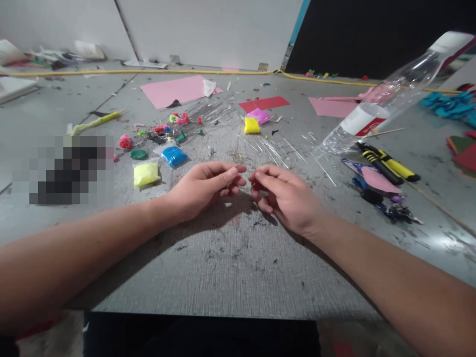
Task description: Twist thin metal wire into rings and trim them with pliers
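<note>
Just above the grey tabletop, my left hand (208, 188) and my right hand (284, 193) face each other, fingertips a small gap apart. Both have thumb and fingers pinched together. A faint thin strand seems to show between the fingertips, too fine to name. Past my left hand lie a packet of pale yellow clay (146, 174) and a packet of blue clay (174, 155). Beyond the gap between my hands sit a bright yellow packet (252, 125) and a purple packet (259, 115). Several thin wires (273, 151) are scattered beyond my right hand.
A clear plastic bottle (405, 82) leans at the right, near yellow-black pliers (388, 162). Pink paper (174, 92) and a red strip (264, 103) lie farther back. Small coloured clay pieces (125, 142) spread at the left. A yellow cord (148, 73) crosses the back.
</note>
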### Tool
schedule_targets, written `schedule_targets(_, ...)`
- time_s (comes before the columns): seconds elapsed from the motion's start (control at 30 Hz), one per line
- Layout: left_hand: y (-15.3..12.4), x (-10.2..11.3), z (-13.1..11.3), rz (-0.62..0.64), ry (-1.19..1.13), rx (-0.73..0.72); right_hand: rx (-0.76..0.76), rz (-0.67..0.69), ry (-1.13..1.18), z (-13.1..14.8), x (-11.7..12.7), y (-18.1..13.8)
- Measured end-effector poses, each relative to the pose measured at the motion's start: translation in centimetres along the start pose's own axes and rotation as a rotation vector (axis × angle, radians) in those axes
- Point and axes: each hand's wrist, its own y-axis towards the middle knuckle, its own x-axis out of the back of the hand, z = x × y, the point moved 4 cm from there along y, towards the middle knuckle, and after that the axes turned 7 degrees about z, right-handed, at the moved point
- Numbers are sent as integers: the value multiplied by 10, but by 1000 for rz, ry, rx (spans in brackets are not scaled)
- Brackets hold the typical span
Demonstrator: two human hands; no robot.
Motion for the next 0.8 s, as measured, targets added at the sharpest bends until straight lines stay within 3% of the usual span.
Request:
schedule_targets(0.17, 2, -3, 3, 101, -297, 133, -41, 90, 234, 5, -6, -2)
schedule_targets(0.33, 3, -4, 1, 172, -182, 164, -38, 208, 326, 6, -10, -4)
schedule_targets(0.43, 4, -5, -1, 210, -172, 195, -38, 187, 352, 5, -10, -5)
schedule_targets(0.63, 1, -7, 1, 211, -495, 324, -55, 161, 317, 4, -11, -5)
schedule_targets(0.8, 1, -8, 3, 277, -518, 285, -94, 129, 223, 0, -10, -3)
